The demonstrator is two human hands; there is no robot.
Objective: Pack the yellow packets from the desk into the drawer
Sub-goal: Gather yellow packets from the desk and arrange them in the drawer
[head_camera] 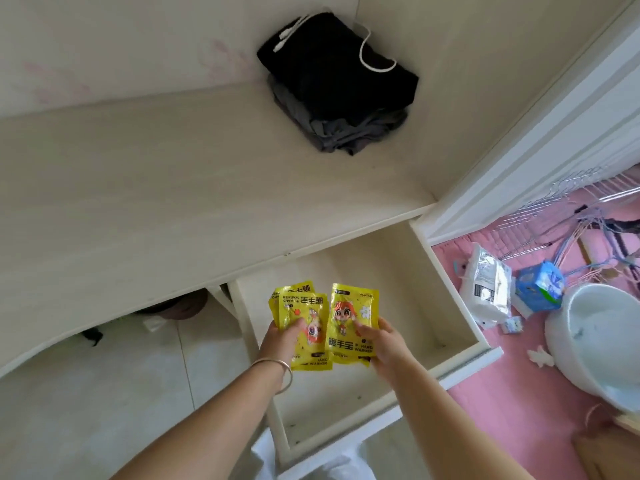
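My left hand (282, 336) holds several packets (301, 327), my right hand (381, 341) holds one packet (349, 327), both above the open drawer (446, 299). Next I should lower them inside.

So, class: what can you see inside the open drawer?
The drawer shows only its bare pale floor. The left hand and right hand hold yellow packets above it, covering part of the floor beneath them.
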